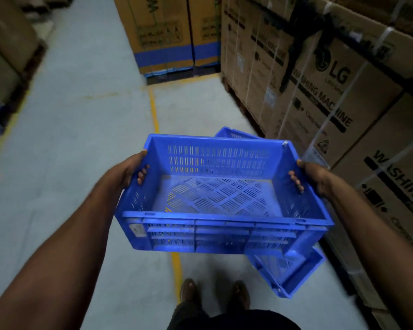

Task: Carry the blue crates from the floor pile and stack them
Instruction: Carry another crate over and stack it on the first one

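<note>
under the blue crate (221,231), grey floor (81,144) runs between cartons (332,96).

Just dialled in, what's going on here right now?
A person is carrying an empty blue crate, held clear of the floor. The left hand and right hand each grip a handle slot at its ends, fingers curled through. A second crate lies lower down, partly hidden under it, beside the washing machine cartons. The held one seems not yet set down.
</note>
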Demonstrator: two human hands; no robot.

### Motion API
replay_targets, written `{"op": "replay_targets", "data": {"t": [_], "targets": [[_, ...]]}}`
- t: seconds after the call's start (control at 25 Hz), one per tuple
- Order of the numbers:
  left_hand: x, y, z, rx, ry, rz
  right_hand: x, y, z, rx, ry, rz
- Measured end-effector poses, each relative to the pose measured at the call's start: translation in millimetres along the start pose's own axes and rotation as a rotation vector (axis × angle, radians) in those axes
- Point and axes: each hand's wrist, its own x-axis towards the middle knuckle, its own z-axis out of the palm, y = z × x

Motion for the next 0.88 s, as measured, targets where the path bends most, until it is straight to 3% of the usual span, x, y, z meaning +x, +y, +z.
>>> {"op": "replay_targets", "data": {"t": [0.28,0.44,0.56,0.72,0.88], "targets": [[-54.9,-87.3,-68.1,-0.087,0.342,0.146,-5.0,17.2,92.5,-0.231,0.097,-0.262],[-94.9,-140.9,-108.9,0.078,0.621,0.197,-29.0,30.1,147.9,-0.563,0.272,-0.382],[-128.0,-185.9,-125.9,0.208,0.83,0.154,-54.2,53.8,185.6,-0.623,0.289,-0.507],[-164.3,-235.9,-141.9,0.178,0.926,0.182,-75.6,82.2,218.1,-0.61,0.281,-0.617],[-192.3,-273.2,-160.5,0.08,0.954,0.142,-96.1,82.7,245.6,-0.602,0.134,-0.629]]}}
